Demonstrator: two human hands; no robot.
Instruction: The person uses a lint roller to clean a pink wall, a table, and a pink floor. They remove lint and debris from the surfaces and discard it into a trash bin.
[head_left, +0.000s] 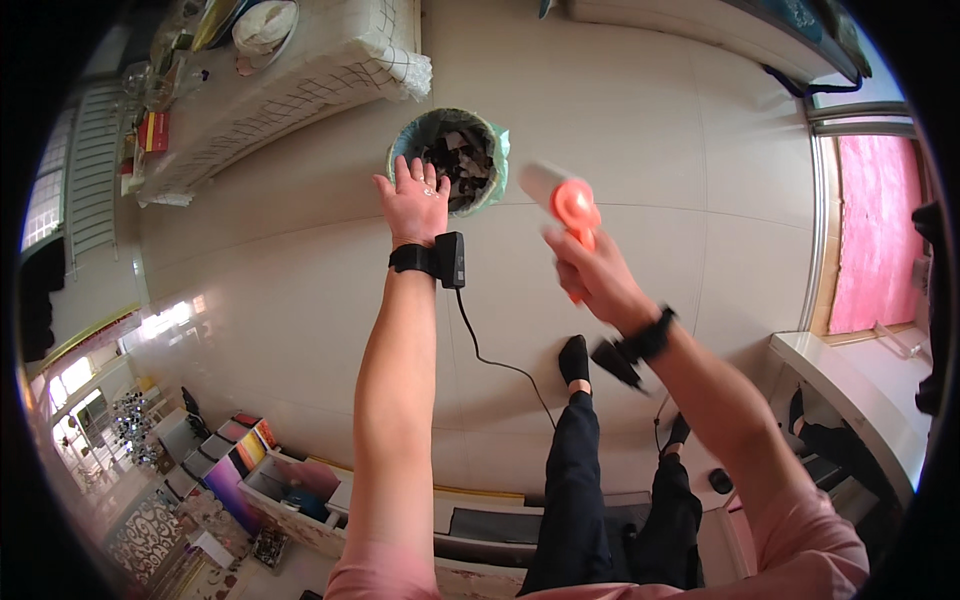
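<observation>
My left hand (417, 202) is stretched out palm up, fingers apart, over the near edge of a round waste bin (391, 154). A few small white bits (430, 192) lie on the palm near the base of the fingers. The bin has a green plastic liner (502, 169) and holds dark and pale scraps (459, 159). To its right, my right hand (600, 274) grips the coral plastic handle of what looks like a lint roller (573, 201). Its pale cylinder points up and left, blurred and apart from the bin.
A bench or table with a padded, wire-patterned cover (300, 90) stands at upper left. Black straps hold devices on both wrists; a cable (480, 352) hangs from the left one. An open drawer (300, 487) is at lower left. A white-framed mirror (840, 405) stands at right.
</observation>
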